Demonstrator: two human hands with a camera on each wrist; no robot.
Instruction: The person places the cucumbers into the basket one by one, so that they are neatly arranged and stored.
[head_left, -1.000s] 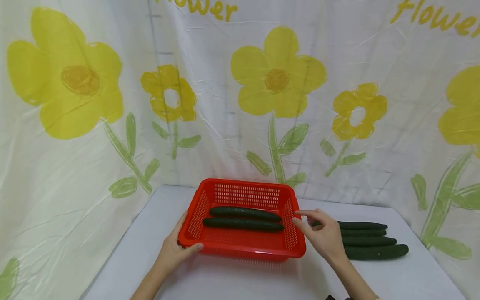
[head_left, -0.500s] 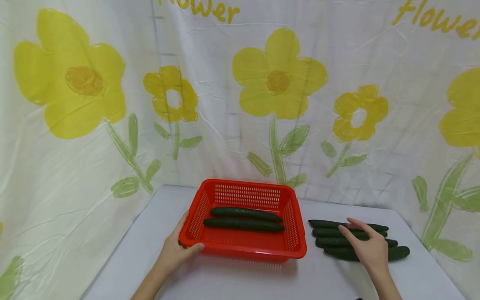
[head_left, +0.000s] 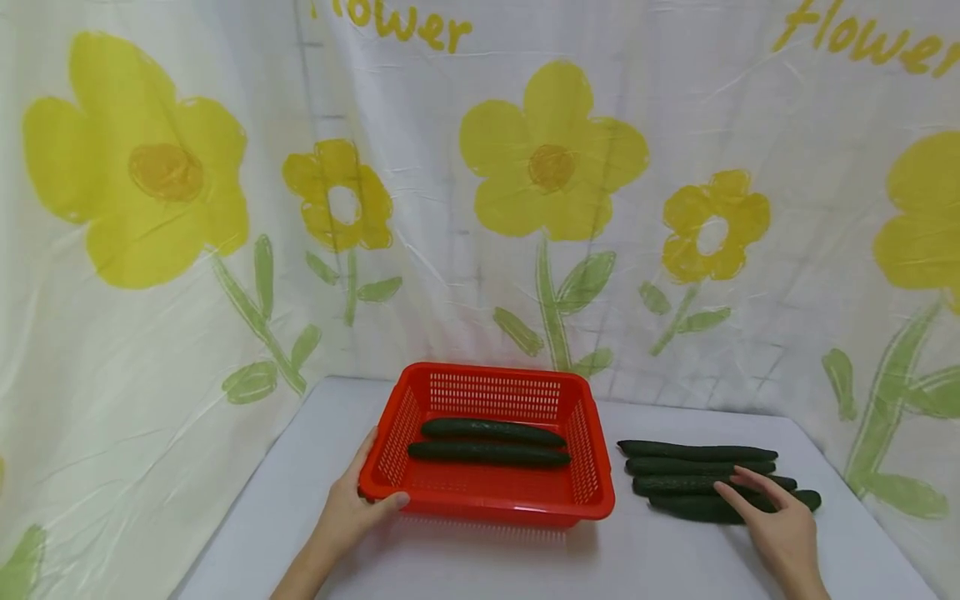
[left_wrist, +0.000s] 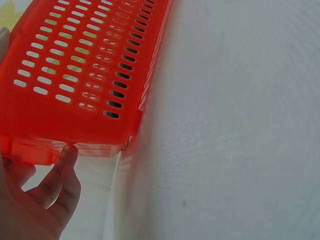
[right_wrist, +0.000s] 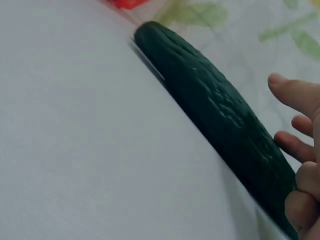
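Behind right hand (head_left: 784, 530), partly hidden cucumber (head_left: 696, 509)

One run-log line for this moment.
left hand: grips red basket | in basket: two cucumbers | right hand: at four cucumbers on table, contact unclear

Left hand (head_left: 347, 510) and right hand (head_left: 782, 527) bare — forearms (head_left: 306, 568) too — fingers (left_wrist: 66, 194) apparently slim, though somewhat blurred.

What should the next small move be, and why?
Probably close the right grip around the frontmost cucumber: the thumb stands clear of it, while the left grip holds the red basket, which has room beside its two cucumbers.
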